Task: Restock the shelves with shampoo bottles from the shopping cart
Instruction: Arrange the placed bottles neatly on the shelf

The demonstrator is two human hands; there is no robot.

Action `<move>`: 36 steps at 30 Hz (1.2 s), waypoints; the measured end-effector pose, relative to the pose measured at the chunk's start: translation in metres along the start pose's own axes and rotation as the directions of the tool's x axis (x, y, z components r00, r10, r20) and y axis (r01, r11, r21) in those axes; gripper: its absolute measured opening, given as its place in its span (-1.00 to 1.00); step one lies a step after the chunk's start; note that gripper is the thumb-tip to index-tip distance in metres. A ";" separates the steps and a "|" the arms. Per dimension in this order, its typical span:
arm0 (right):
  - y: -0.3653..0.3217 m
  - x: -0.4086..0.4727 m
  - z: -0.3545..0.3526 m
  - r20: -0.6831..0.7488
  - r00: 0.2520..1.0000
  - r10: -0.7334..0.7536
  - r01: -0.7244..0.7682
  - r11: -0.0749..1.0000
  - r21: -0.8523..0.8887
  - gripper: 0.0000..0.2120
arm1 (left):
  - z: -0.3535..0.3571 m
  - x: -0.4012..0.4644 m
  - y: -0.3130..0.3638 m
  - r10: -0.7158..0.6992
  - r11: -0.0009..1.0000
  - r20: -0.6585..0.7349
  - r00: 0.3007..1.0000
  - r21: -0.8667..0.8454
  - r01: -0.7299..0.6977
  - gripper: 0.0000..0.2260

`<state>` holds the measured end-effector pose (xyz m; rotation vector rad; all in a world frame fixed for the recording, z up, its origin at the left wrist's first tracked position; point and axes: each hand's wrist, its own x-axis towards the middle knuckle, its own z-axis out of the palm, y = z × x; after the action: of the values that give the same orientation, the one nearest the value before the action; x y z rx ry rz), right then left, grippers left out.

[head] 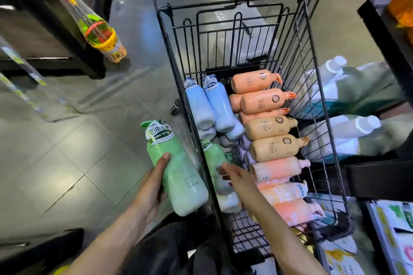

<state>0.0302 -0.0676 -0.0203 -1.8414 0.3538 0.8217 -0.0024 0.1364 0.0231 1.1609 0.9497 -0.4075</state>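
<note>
From the head camera, the left hand grips a tall green plastic shampoo bottle with a green flip cap and white-green label, thumb along its left side and fingers curled beneath, holding it above the grey tiled floor just outside the left wall of the black wire shopping cart. The right hand reaches over the cart's near edge with its fingers straight and spread, the tips touching a second green shampoo bottle that lies inside the cart; it holds nothing.

The cart holds more bottles lying on their sides. Two pale blue plastic bottles lie side by side along the left wall, caps pointing away. On the right, a row of orange, tan and pink pump bottles is stacked from far to near, pumps toward the right wall. Some lilac bottles show between the green one and the row.

A black shelf stands at the left, a yellow-based wrapped item hanging at its edge.
</note>
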 end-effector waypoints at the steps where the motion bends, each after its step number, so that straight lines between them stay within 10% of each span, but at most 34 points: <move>1: 0.009 0.025 -0.003 -0.089 0.996 0.016 -0.025 0.994 -0.102 -0.72 | -0.008 0.001 0.001 -0.002 1.000 -0.021 1.000 0.007 0.002 -0.50; 4: 0.034 0.081 0.006 -0.137 0.989 0.050 -0.095 0.933 -0.347 -0.45 | -0.030 0.002 0.002 0.009 0.999 -0.050 0.999 0.033 -0.008 -0.32; 16: 0.045 0.055 0.000 -0.117 0.946 0.304 -0.315 0.944 -0.096 -0.30 | -0.040 -0.022 -0.016 -0.002 0.983 0.064 0.998 0.186 -0.010 -0.32; 24: 0.071 -0.083 -0.054 -0.161 0.958 0.238 -0.156 0.902 0.404 -0.71 | 0.043 -0.049 -0.021 0.033 0.911 0.359 0.933 0.373 -0.176 -0.33; 36: 0.162 -0.321 -0.109 -0.565 0.792 0.233 0.318 0.631 0.707 -0.50 | 0.194 -0.175 -0.118 -0.116 0.756 0.766 0.632 0.481 -0.444 -0.72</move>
<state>-0.2554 -0.2742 0.1097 -1.1877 0.9242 -0.0753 -0.1037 -0.1172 0.1106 1.4803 -0.1184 -1.0282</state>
